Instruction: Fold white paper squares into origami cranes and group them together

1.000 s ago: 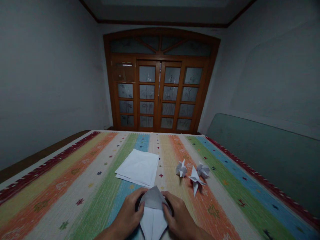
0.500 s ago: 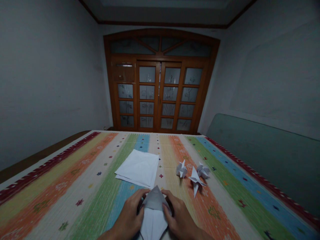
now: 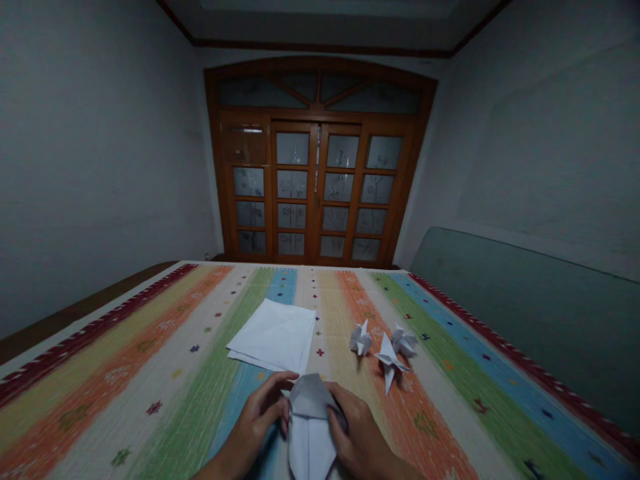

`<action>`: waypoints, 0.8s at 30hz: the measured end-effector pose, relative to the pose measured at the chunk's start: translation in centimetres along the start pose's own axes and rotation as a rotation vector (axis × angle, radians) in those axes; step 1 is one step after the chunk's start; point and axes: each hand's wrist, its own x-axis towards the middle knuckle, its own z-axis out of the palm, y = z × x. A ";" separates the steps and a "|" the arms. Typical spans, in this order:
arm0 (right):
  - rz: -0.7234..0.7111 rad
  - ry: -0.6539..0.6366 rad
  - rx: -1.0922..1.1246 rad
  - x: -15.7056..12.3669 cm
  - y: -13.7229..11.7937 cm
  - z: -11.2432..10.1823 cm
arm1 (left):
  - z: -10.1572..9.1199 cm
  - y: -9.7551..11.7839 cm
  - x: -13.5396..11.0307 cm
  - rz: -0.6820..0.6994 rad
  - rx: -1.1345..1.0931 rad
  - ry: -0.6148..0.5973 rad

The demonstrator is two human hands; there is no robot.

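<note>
A partly folded sheet of white paper is held low in the middle, close to me. Its upper flap is grey with shade and bulges, with a blunt top; a crease runs down the lower part. My right hand grips the right edge, thumb on the front and fingers behind. At the left edge, my left hand has its fingers curled and closed against the paper, its thumb lower and partly off it. Just beyond lies a small stack of white paper squares.
To the right stand three folded paper figures with points: one on the left, one nearest me, one behind. A striped cloth covers the table. A green panel stands along the right; wooden glazed doors are beyond.
The flap's pointed top has opened out into a blunt, rounded shape. My left thumb has moved left off the paper's front; my right hand keeps its grip. The view shifted slightly.
</note>
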 end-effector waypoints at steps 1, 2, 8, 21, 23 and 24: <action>0.011 0.003 0.004 0.0 -0.1 -0.1 | -0.1 -0.3 0.1 -0.003 -0.027 -0.009; 0.024 0.006 0.006 0.1 -0.1 -0.2 | -0.1 -0.5 0.3 -0.003 -0.030 -0.012; 0.045 0.015 0.003 -0.1 0.3 0.0 | -0.2 -0.9 0.6 -0.002 0.089 -0.010; -0.038 -0.022 -0.010 -0.2 0.0 0.1 | 0.9 1.1 0.4 -0.084 0.380 -0.064; -0.033 -0.025 -0.012 -0.3 0.1 0.1 | 1.0 1.4 0.5 -0.093 0.390 -0.067; -0.029 -0.024 -0.015 -0.3 0.1 0.1 | 1.0 1.5 0.6 -0.095 0.392 -0.073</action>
